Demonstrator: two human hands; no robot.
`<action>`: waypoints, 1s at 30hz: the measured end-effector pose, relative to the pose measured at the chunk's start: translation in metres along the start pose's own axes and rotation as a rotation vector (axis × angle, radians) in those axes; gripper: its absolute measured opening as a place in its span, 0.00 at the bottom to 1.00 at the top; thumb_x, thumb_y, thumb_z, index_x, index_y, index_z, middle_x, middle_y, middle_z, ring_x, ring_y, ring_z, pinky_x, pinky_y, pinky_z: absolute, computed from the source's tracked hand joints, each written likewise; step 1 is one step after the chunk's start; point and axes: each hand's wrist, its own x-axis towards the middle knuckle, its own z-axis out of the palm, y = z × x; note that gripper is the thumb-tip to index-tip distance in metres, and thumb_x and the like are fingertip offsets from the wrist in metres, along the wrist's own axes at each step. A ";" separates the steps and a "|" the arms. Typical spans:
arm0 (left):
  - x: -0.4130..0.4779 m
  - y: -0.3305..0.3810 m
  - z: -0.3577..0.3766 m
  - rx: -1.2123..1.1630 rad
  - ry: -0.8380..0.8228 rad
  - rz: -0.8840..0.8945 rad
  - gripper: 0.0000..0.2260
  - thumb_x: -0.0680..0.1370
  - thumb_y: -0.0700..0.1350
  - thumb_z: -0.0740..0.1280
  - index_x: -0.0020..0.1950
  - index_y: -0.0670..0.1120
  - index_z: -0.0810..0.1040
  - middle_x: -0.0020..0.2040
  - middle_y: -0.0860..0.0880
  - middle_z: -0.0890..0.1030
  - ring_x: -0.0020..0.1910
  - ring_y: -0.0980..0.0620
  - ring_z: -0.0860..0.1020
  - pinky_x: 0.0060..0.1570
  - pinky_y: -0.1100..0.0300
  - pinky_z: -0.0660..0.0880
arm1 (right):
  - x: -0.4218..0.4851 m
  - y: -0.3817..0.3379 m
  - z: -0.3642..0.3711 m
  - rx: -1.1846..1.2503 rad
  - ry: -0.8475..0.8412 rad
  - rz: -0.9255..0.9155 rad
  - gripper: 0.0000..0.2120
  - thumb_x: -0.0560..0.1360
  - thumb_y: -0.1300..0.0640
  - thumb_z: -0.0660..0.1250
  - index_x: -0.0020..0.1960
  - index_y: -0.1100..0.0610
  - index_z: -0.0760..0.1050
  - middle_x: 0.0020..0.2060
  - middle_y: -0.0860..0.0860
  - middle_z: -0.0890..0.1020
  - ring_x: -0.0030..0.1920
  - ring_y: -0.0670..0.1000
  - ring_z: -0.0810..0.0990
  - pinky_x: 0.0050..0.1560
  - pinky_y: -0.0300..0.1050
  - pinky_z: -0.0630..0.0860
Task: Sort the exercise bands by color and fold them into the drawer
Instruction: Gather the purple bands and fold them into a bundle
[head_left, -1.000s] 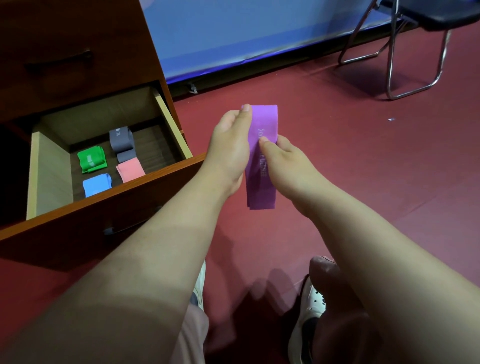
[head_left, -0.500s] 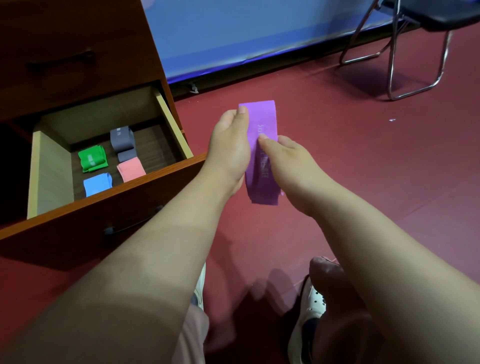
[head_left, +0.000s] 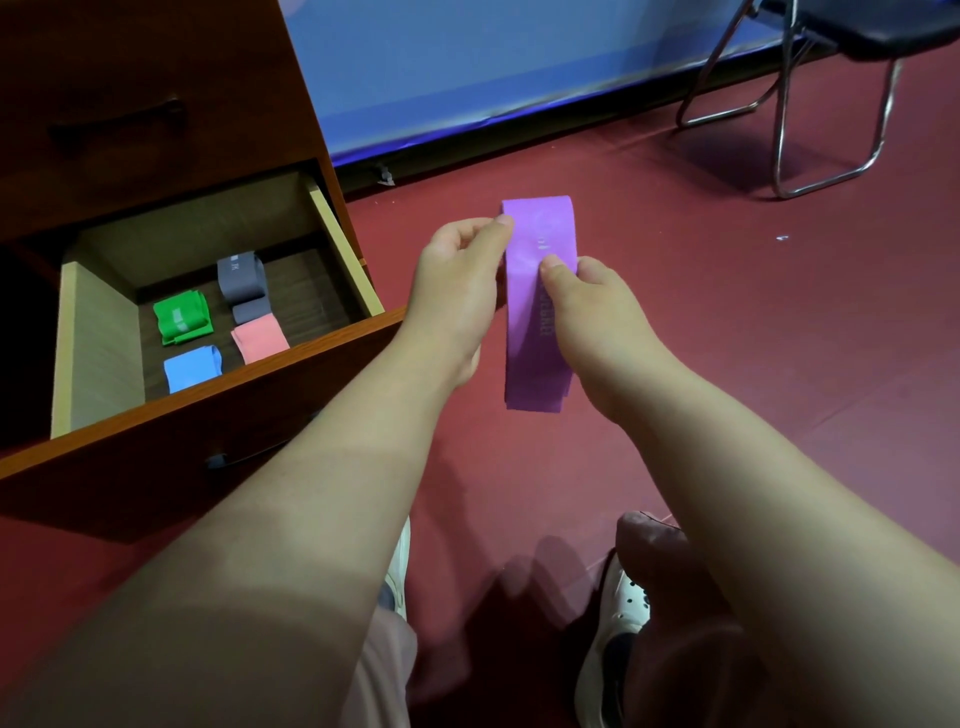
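Note:
A purple exercise band (head_left: 532, 358) hangs doubled over above the red floor, to the right of the open drawer. My left hand (head_left: 457, 291) pinches its upper left edge. My right hand (head_left: 592, 312) pinches its middle from the right, thumb on the printed face. The wooden drawer (head_left: 93, 358) stands pulled out at the left. Folded inside it lie a green band (head_left: 182, 317), a grey band (head_left: 241, 283), a pink band (head_left: 260, 338) and a blue band (head_left: 191, 368), each apart from the others.
A shut drawer front with a dark handle (head_left: 119, 117) sits above the open one. A metal-legged chair (head_left: 810, 104) stands at the far right by the blue wall. My knees and white shoe (head_left: 613, 639) are on the red floor (head_left: 727, 338) below my arms.
The band's top fold has shifted slightly up and to the left. My left thumb has slid from the top of the band to its left edge. The drawer's contents are unchanged.

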 end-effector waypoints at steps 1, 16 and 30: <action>0.000 -0.001 0.000 0.030 -0.012 -0.025 0.11 0.76 0.47 0.68 0.54 0.43 0.75 0.52 0.40 0.82 0.47 0.45 0.81 0.51 0.49 0.78 | 0.001 -0.001 -0.002 0.035 0.016 0.019 0.15 0.81 0.48 0.56 0.51 0.58 0.75 0.47 0.56 0.82 0.44 0.55 0.78 0.49 0.51 0.75; -0.003 -0.008 -0.004 0.324 -0.154 0.083 0.12 0.77 0.41 0.70 0.56 0.54 0.75 0.47 0.42 0.84 0.43 0.43 0.82 0.54 0.41 0.78 | 0.005 -0.003 -0.010 0.211 0.089 0.071 0.24 0.69 0.43 0.62 0.47 0.64 0.78 0.47 0.64 0.84 0.50 0.67 0.82 0.55 0.68 0.76; -0.004 -0.007 -0.007 0.241 -0.168 0.050 0.11 0.78 0.36 0.66 0.53 0.52 0.76 0.44 0.44 0.85 0.38 0.49 0.83 0.42 0.53 0.79 | 0.007 0.003 -0.013 0.335 0.058 0.164 0.16 0.76 0.52 0.69 0.47 0.67 0.81 0.48 0.66 0.83 0.40 0.57 0.80 0.45 0.52 0.75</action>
